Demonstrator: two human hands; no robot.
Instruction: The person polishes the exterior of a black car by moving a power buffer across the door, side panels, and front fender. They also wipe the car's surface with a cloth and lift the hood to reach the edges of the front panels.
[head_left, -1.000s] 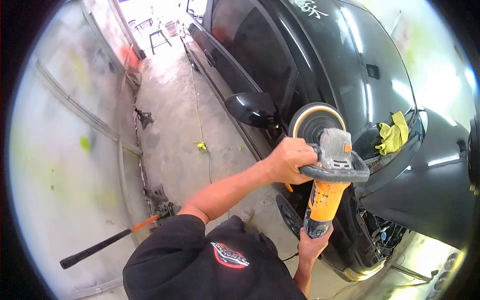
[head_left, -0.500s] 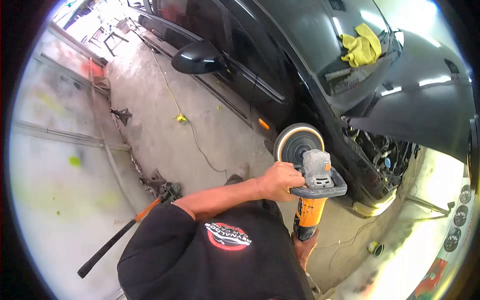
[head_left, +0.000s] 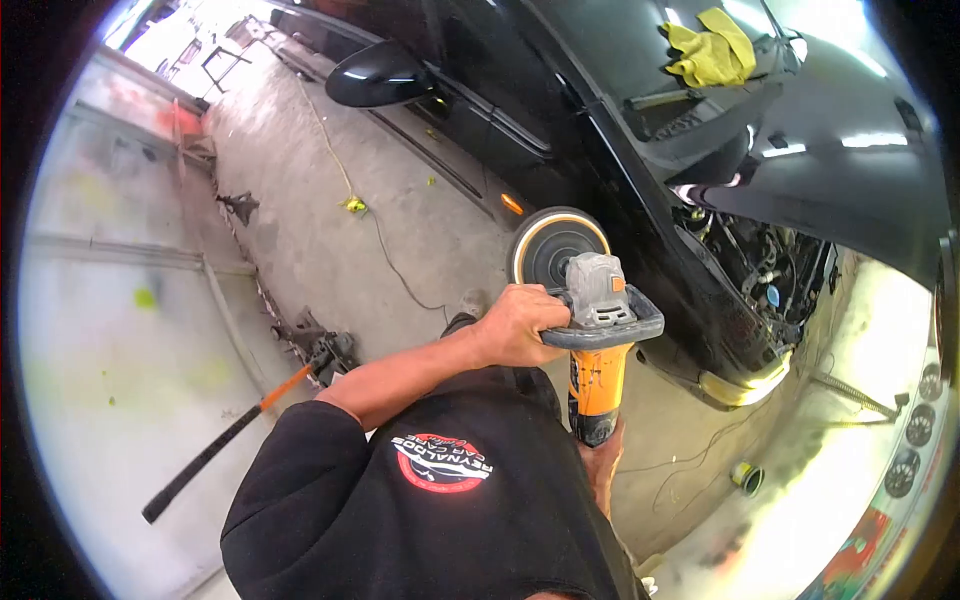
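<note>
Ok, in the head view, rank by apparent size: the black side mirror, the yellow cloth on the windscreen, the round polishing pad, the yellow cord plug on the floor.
1. Round polishing pad, though it sits nearest the camera.
2-3. Black side mirror and yellow cloth: alike, unranked.
4. Yellow cord plug.

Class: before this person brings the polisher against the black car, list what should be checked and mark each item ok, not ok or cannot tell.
1. Left hand grips the polisher's loop handle: ok.
2. Right hand holds the orange body's rear end: ok.
3. Pad faces the car's fender: ok.
4. Pad touching paint: cannot tell.
5. Yellow cloth lies far from the pad: ok.
6. Pad spinning: cannot tell.
</note>
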